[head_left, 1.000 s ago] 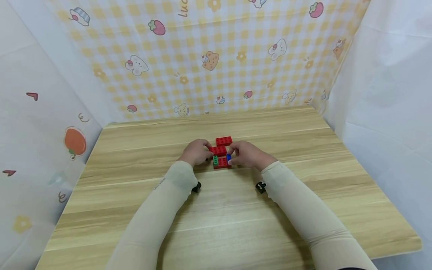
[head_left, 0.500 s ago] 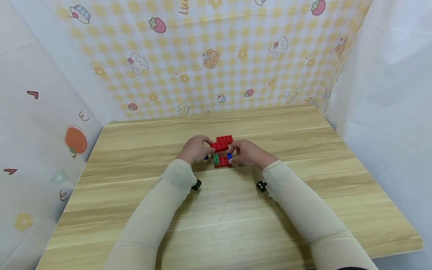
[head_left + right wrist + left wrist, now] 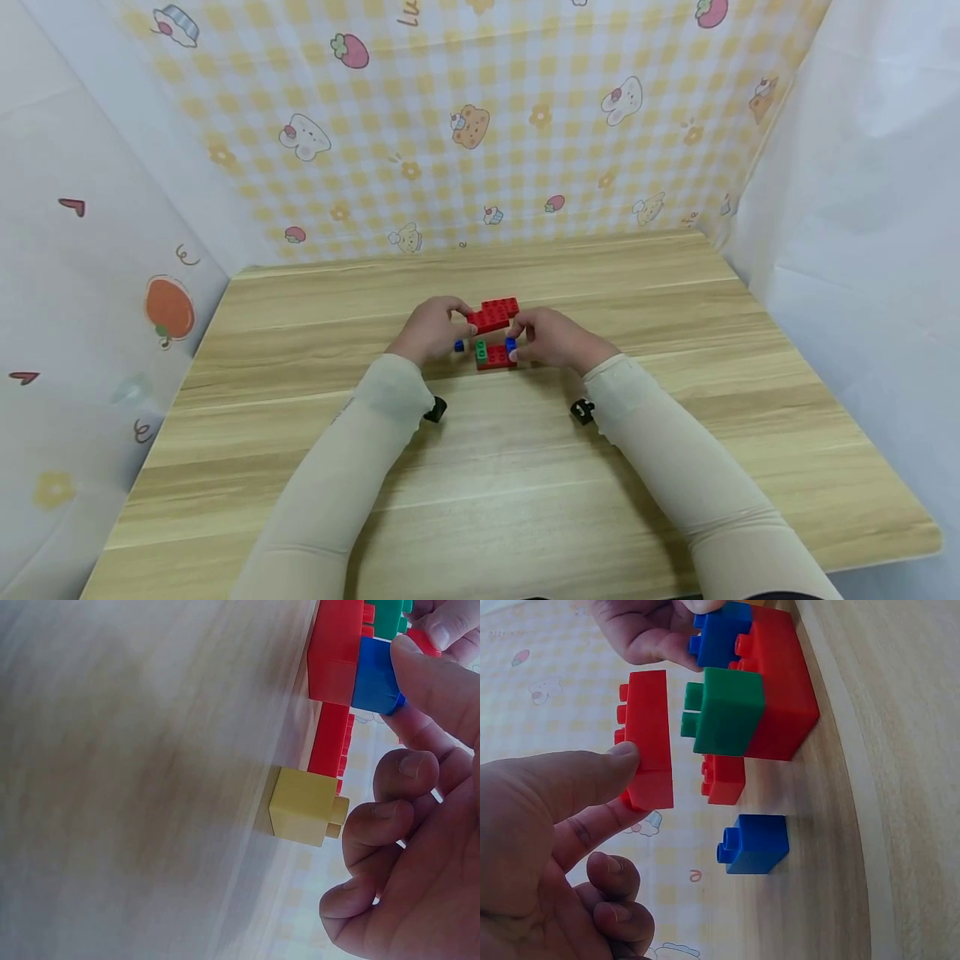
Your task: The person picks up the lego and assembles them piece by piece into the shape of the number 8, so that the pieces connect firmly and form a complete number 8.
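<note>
My left hand pinches a red toy brick at one end between thumb and finger, clear of the table. Below it a red base brick sits on the table, studs up. A green brick stands on that base's left end, and a small blue brick is on its right end. My right hand pinches this blue brick between thumb and forefinger, its other fingers curled. Bare red studs show between green and blue in the head view.
Behind the held brick lies another red brick. A second small blue brick stands by my left hand. A yellow brick stands near my right hand, hidden in the head view. A patterned cloth hangs behind the wooden table.
My left hand has lifted the red brick up and away from the base brick, uncovering the loose blue brick. My right hand keeps its pinch on the other blue brick.
</note>
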The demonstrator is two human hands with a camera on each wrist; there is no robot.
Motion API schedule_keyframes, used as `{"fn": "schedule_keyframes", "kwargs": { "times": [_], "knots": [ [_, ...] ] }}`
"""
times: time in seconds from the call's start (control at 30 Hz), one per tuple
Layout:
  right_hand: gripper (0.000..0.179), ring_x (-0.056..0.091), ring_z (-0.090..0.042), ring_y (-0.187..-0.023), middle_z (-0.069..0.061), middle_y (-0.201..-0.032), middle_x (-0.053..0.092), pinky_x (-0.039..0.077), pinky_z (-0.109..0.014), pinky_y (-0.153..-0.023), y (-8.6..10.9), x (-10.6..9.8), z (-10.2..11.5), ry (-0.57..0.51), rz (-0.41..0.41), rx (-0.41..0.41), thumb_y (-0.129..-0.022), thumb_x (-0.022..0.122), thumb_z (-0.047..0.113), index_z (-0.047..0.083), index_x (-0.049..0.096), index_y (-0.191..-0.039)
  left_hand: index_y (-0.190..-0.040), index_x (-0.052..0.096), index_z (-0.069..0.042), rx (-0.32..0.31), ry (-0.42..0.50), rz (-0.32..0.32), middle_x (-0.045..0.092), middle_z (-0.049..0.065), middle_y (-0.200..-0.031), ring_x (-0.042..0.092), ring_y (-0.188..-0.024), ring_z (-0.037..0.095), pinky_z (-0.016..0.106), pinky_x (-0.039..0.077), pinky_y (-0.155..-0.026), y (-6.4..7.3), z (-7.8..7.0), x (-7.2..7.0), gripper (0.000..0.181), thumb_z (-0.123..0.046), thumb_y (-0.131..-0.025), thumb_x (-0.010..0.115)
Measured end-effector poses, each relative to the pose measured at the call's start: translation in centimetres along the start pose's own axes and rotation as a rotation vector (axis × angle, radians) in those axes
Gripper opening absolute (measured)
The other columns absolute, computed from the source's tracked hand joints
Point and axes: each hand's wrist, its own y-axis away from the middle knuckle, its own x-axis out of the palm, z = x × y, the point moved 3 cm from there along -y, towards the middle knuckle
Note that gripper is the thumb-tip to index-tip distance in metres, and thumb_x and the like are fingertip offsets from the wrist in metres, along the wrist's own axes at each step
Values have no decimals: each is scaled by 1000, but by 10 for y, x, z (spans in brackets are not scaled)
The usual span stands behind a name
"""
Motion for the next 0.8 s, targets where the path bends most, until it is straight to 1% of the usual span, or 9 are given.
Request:
{"fn": "schedule_keyframes", "kwargs": {
  "times": [0.13, 0.3, 0.37, 0.43, 0.57, 0.7, 0.8],
  "knots": [
    [19, 50, -21, -75, -5, -82, 54, 42, -34, -67, -1, 1, -1, -6, -4, -9, -93, 83, 17, 13, 70, -106, -132, 68, -20, 8, 11, -1, 58, 12, -141, 53, -126, 32, 55, 46, -108, 3, 0, -1, 33, -34, -102, 70],
    [21, 50, -21, -74, -5, -82, 55, 42, -34, -67, -2, 1, -3, 5, -11, -17, -92, 83, 17, 13, 71, -108, -133, 68, -21, 10, 52, 2, 56, 14, -144, 52, -126, 32, 55, 46, -107, 8, 0, -3, 34, -34, -102, 71],
    [21, 50, -21, -75, -5, -82, 55, 42, -34, -67, -2, 1, -3, 13, -12, -20, -92, 83, 17, 12, 71, -109, -133, 69, -23, 4, 72, 6, 56, 14, -140, 51, -122, 32, 53, 47, -102, 10, 0, -2, 33, -34, -102, 71],
    [22, 50, -21, -74, -5, -82, 55, 42, -33, -67, -3, 1, -3, 19, -12, -25, -92, 84, 17, 11, 71, -109, -133, 69, -24, -1, 86, 13, 56, 13, -132, 51, -115, 31, 49, 48, -94, 12, 1, -2, 33, -34, -102, 71],
    [23, 49, -20, -72, -5, -79, 53, 41, -33, -66, -3, 1, -2, 13, -2, -34, -92, 83, 16, 8, 70, -109, -132, 69, -25, -2, 106, 15, 54, 12, -115, 49, -100, 29, 41, 43, -78, 16, 1, 1, 31, -34, -102, 71],
    [22, 48, -19, -69, -4, -75, 51, 40, -32, -64, -3, 1, -3, 8, -2, -33, -91, 84, 16, 9, 68, -105, -131, 70, -25, 6, 127, 3, 53, 11, -108, 48, -94, 27, 39, 41, -73, 19, 2, 5, 31, -34, -101, 72],
    [20, 46, -19, -68, -3, -74, 49, 39, -32, -64, -4, 1, -4, 3, -5, -32, -91, 84, 17, 11, 68, -103, -131, 71, -25, -1, 150, 4, 53, 9, -106, 49, -89, 24, 37, 41, -71, 20, 4, 8, 31, -33, -101, 73]
  ]
}}
